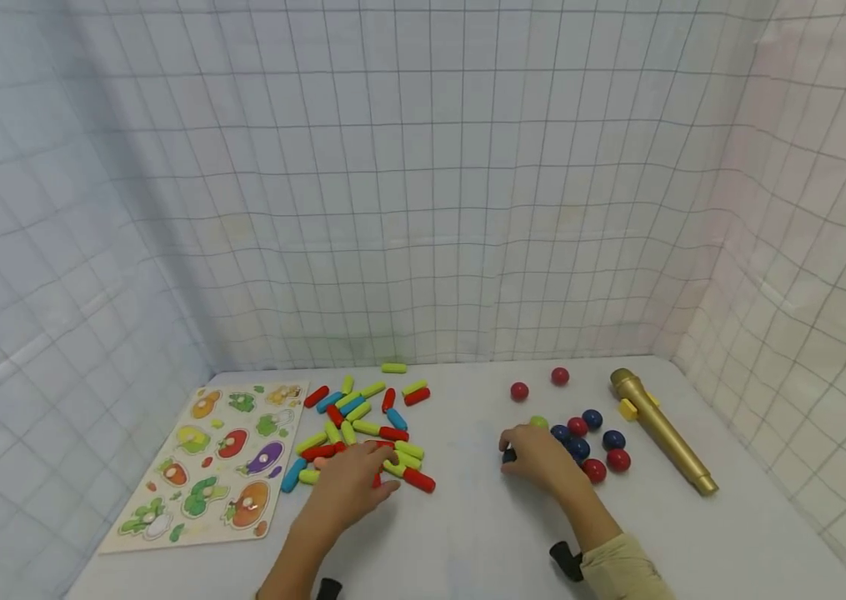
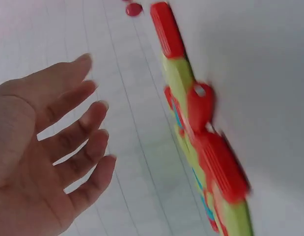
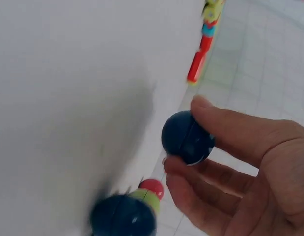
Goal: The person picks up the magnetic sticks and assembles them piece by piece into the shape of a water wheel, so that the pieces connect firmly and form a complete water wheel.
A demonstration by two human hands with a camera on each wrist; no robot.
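Over the near side of a heap of red, blue and yellow-green plastic sticks (image 1: 418, 479) hovers my left hand (image 1: 351, 483). In the left wrist view its fingers (image 2: 88, 182) are spread and relaxed, with nothing in them. My right hand (image 1: 538, 458) pinches a dark blue ball (image 3: 183, 137) between thumb and fingertips, raised off the table. Mostly hidden by that hand in the head view, the ball shows fully in the right wrist view. Beside the right hand lie blue balls (image 1: 613, 440), red balls (image 1: 618, 460) and a green ball (image 1: 538, 422).
A wooden vegetable puzzle board (image 1: 220, 450) lies at the left of the white table (image 1: 460, 533). On the right lies a gold toy microphone (image 1: 666, 433). Two red balls (image 1: 519, 391) sit farther back. Grid-patterned cloth (image 1: 423, 183) hangs behind and at both sides.
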